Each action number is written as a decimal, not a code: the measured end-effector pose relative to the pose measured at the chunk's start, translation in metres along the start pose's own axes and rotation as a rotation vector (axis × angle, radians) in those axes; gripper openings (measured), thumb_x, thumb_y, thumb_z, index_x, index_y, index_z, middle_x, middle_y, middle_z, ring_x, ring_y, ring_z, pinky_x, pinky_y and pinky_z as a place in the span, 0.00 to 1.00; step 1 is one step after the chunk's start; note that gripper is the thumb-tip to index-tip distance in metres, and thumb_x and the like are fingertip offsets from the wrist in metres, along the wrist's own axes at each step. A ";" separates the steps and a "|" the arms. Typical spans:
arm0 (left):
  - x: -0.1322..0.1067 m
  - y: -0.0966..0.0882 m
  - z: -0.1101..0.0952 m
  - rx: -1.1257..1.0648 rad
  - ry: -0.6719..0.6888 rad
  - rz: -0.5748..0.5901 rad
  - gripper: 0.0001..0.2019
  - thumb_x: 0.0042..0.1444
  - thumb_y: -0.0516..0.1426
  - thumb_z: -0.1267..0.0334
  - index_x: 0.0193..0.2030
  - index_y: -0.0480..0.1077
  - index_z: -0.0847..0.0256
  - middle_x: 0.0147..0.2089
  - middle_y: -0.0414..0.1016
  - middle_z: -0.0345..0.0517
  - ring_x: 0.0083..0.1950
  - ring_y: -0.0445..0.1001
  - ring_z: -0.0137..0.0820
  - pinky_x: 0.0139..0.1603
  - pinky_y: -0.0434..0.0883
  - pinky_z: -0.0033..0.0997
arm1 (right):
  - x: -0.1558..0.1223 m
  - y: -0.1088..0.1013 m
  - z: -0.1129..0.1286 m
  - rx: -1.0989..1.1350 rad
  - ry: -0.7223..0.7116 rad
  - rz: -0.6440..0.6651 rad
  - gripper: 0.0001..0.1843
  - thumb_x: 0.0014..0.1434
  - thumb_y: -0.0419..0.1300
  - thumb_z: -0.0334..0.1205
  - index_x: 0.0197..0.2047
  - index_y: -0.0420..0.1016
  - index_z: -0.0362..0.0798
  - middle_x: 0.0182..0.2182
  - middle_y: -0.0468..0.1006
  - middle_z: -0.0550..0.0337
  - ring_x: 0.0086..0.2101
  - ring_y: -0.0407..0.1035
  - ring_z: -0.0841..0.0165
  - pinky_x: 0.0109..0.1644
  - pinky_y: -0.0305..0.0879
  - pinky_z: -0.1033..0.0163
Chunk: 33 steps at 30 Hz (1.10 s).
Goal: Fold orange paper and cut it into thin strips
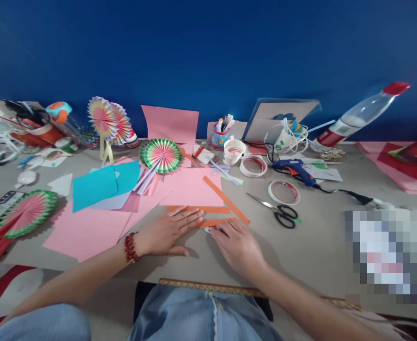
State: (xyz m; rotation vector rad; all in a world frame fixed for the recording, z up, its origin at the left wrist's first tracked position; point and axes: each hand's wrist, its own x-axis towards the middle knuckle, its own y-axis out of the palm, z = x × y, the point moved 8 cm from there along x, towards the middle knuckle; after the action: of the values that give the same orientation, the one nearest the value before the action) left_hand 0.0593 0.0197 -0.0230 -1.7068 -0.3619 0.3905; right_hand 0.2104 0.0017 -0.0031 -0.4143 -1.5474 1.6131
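My left hand [167, 232] lies flat, palm down, with its fingers stretched out over the left end of a short orange paper strip [211, 222]. Curled over that strip's right part is my right hand [238, 246], its fingers closed. A small white piece shows at those fingertips; its kind is mostly hidden. Just beyond my hands, a second orange strip [217, 210] runs sideways and a longer orange strip [227, 201] slants across the table. Black-handled scissors [279, 210] lie to the right of my right hand, apart from it.
Pink paper [91, 229] and blue paper [94, 187] spread to the left, near a folded paper fan [164, 156]. Tape rolls [270, 193], a blue glue gun [297, 169] with its cord, and a plastic bottle [353, 121] stand or lie at right. A blue wall [208, 57] bounds the back.
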 end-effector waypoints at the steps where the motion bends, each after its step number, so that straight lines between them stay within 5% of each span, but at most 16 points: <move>1: 0.000 0.000 0.000 0.002 -0.002 0.002 0.46 0.67 0.47 0.36 0.78 0.32 0.64 0.78 0.41 0.55 0.79 0.39 0.40 0.77 0.37 0.45 | 0.000 0.000 0.001 -0.003 -0.001 0.001 0.09 0.67 0.56 0.30 0.42 0.78 0.48 0.36 0.77 0.55 0.37 0.68 0.63 0.44 0.67 0.58; 19: 0.000 -0.002 0.000 0.033 -0.001 -0.002 0.47 0.65 0.47 0.34 0.78 0.35 0.64 0.78 0.44 0.55 0.79 0.39 0.42 0.77 0.38 0.48 | 0.006 0.006 0.011 -0.013 0.009 0.005 0.08 0.65 0.58 0.29 0.42 0.78 0.49 0.35 0.77 0.56 0.36 0.69 0.63 0.41 0.67 0.60; 29: 0.041 0.000 -0.013 -0.049 0.024 -0.022 0.52 0.61 0.48 0.29 0.78 0.35 0.65 0.78 0.40 0.58 0.79 0.38 0.43 0.77 0.38 0.51 | -0.015 -0.012 -0.025 0.057 0.022 0.008 0.12 0.69 0.52 0.30 0.46 0.78 0.48 0.38 0.78 0.53 0.38 0.71 0.63 0.42 0.68 0.59; 33: 0.045 -0.014 -0.005 -0.057 0.022 -0.041 0.43 0.68 0.45 0.35 0.78 0.37 0.62 0.78 0.39 0.53 0.79 0.38 0.41 0.77 0.32 0.51 | -0.019 -0.018 -0.033 0.089 0.011 -0.011 0.15 0.70 0.49 0.30 0.45 0.77 0.49 0.37 0.77 0.54 0.38 0.71 0.64 0.42 0.68 0.60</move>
State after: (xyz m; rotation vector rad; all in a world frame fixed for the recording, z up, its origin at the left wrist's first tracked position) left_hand 0.1011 0.0374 -0.0109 -1.7554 -0.3944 0.3341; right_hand 0.2520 0.0074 0.0022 -0.3651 -1.4615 1.6612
